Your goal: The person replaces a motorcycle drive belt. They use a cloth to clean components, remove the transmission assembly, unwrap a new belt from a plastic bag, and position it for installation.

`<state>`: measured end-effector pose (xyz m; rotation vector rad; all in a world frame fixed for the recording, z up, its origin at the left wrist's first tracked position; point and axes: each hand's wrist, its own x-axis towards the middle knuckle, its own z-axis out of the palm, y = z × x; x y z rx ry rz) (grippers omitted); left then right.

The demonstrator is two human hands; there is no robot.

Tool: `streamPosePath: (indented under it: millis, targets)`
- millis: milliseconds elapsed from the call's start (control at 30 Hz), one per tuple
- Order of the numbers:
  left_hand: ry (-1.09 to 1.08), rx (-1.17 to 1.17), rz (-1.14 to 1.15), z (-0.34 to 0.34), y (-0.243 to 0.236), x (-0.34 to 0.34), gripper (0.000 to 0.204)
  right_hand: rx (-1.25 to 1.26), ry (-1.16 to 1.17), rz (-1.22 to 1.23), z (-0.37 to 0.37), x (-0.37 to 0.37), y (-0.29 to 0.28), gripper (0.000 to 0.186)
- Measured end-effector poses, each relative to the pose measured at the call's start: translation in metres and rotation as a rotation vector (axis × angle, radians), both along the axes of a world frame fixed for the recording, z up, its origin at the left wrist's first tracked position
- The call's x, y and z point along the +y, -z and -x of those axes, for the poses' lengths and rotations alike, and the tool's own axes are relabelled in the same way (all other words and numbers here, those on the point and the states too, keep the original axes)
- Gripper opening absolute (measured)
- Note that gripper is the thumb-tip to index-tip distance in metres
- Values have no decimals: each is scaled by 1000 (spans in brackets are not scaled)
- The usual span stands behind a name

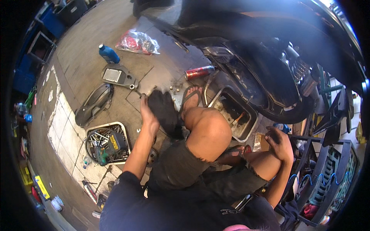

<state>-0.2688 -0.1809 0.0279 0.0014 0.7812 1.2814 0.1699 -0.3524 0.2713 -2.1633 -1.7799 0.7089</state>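
My left hand [149, 113] reaches down beside my left knee and grips a dark, limp cloth [165, 109] that hangs above the floor. Most of that hand's fingers are hidden by the cloth. Over my right knee rests my right hand [280, 143], with grease-dark fingers loosely apart and holding nothing. Just beyond the cloth, a grey box-shaped part with a pale filter panel [113, 74] lies on the tiles, and near it a long black cover [94, 104]. Several small metal pieces [173, 89] lie by my left foot.
A motor scooter [266, 73] fills the far right, with a metal drain tray [246, 134] holding a brush below it. A tool tray [125, 133] stands left. Beyond are a blue bottle [109, 54], a red can [199, 72] and a plastic bag [138, 41]. A rack [314, 181] stands right.
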Motion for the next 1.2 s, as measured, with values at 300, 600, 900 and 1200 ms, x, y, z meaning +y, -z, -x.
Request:
streamPosePath:
  millis: [300, 600, 900, 1200]
  targets:
    - [-94, -290, -271, -230, -20, 182, 49, 152, 172, 56, -20, -24, -8, 35]
    - [-146, -3, -143, -330, 34, 222, 46, 181, 259, 16, -60, -70, 0, 35]
    - [181, 284, -226, -231, 2, 166, 43, 229, 225, -12, -52, -71, 4, 31]
    - [1014, 423, 99, -1, 43, -121, 38, 240, 187, -41, -31, -60, 0, 26]
